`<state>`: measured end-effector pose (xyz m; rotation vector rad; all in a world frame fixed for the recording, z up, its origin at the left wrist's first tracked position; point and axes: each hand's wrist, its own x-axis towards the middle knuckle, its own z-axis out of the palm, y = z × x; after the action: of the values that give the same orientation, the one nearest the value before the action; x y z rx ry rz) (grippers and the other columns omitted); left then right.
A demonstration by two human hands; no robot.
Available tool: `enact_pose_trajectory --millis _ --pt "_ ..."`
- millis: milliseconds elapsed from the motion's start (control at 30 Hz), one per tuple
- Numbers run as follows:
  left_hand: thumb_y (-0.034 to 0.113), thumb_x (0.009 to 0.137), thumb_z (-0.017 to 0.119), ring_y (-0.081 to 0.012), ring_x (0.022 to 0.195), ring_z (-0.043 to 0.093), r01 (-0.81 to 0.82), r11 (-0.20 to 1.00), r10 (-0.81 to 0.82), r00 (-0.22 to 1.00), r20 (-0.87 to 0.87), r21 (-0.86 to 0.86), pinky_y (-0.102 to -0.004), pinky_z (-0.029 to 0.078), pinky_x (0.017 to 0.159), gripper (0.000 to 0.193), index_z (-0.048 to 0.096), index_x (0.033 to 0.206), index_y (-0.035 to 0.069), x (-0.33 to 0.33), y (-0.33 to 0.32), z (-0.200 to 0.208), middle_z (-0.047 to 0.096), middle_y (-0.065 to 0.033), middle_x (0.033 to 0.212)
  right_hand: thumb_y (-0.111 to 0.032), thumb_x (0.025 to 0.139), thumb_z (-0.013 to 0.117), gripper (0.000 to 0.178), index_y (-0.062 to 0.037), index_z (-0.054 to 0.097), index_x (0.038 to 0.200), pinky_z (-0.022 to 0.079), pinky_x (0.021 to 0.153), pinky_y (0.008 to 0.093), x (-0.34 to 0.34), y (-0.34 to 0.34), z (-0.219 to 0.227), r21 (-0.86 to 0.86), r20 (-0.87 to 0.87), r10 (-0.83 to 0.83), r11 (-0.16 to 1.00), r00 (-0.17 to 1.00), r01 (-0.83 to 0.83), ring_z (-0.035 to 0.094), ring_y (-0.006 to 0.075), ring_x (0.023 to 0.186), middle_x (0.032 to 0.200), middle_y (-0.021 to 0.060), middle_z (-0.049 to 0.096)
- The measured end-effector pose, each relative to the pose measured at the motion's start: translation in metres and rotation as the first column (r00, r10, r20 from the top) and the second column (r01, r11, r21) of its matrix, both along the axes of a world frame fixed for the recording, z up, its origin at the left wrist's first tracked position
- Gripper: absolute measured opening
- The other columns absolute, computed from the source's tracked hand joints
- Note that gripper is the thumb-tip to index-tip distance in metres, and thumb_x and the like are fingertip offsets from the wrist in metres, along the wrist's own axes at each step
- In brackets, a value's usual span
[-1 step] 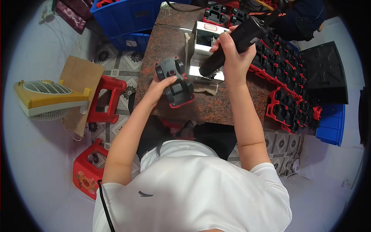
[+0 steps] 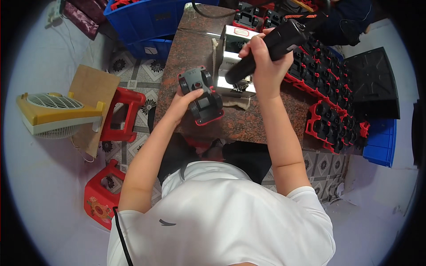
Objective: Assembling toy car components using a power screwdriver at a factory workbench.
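My left hand (image 2: 181, 101) is closed on a toy car chassis (image 2: 207, 107), grey and black with red edges and black wheels, its underside up and the thumb pressed on its middle. It is held over the near left part of the stone table (image 2: 186, 48). My right hand (image 2: 267, 68) is wrapped round a black electric screwdriver (image 2: 287, 37), tilted with its nose down to the left. That nose is over a white and metallic box (image 2: 232, 56), which looks like a screw feeder; the tip is hard to make out. Under the box lies a beige cloth (image 2: 239, 102).
Rows of toy car chassis (image 2: 321, 71) in red and black fill the table's right side. Blue crates (image 2: 137, 22) stand at the far left, another blue crate (image 2: 380, 142) at the right. Left are a yellow fan (image 2: 57, 111) and red stools (image 2: 122, 113). Another person's dark sleeve (image 2: 350, 20) shows far right.
The screwdriver's nose has shifted slightly left and away from me over the box. The chassis in my left hand has barely moved. The cable at the top has swung lower.
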<state>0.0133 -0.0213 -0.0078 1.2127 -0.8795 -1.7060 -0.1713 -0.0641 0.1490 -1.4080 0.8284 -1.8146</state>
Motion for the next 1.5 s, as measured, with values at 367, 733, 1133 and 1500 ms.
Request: enact_pose_trajectory --millis 367,733,1133,1500 --pt "0.014 0.075 0.071 -0.0156 0.107 0.053 -0.001 1.0 -0.001 0.98 -0.2 -0.014 -0.0301 0.038 0.095 0.052 0.049 0.121 0.006 -0.002 0.0 0.013 0.058 -0.0048 0.112 0.008 0.078 0.063 0.026 -0.0024 0.046 0.095 0.052 0.057 0.0268 0.045 -0.036 -0.024 -0.139 -0.066 -0.09 0.987 0.994 0.08 0.06 0.0128 0.06 0.076 0.0048 0.059" --pt "0.011 0.076 0.068 -0.0152 0.104 0.055 -0.033 0.994 0.012 0.98 -0.2 -0.103 -0.0297 0.041 0.092 0.047 0.052 0.119 0.005 -0.003 0.002 0.022 0.059 -0.0045 0.109 0.004 0.076 0.068 0.028 -0.002 0.048 0.095 0.048 0.054 0.0231 0.058 -0.034 -0.02 -0.119 -0.103 -0.035 0.993 0.994 0.022 0.056 0.0082 0.062 0.075 0.0017 0.057" --pt "0.013 0.077 0.066 -0.0158 0.104 0.054 -0.057 0.997 0.048 0.987 -0.156 -0.052 -0.0308 0.041 0.092 0.05 0.047 0.122 0.004 -0.004 0.002 0.017 0.057 -0.0052 0.111 -0.005 0.072 0.074 0.036 -0.0015 0.048 0.096 0.049 0.058 0.0232 0.066 -0.036 -0.019 -0.071 -0.156 0.008 0.997 0.988 -0.02 0.058 0.0072 0.064 0.074 0.0022 0.059" --pt "0.016 0.078 0.065 -0.0146 0.099 0.055 -0.034 0.996 0.024 0.993 -0.115 -0.085 -0.0297 0.042 0.09 0.046 0.05 0.119 0.003 -0.004 0.0 0.002 0.058 -0.0054 0.109 0.0 0.073 0.073 0.036 -0.0034 0.048 0.099 0.045 0.055 0.021 0.055 -0.022 -0.02 -0.014 -0.066 0.061 0.998 0.996 -0.062 0.054 0.007 0.062 0.075 -0.0001 0.056"
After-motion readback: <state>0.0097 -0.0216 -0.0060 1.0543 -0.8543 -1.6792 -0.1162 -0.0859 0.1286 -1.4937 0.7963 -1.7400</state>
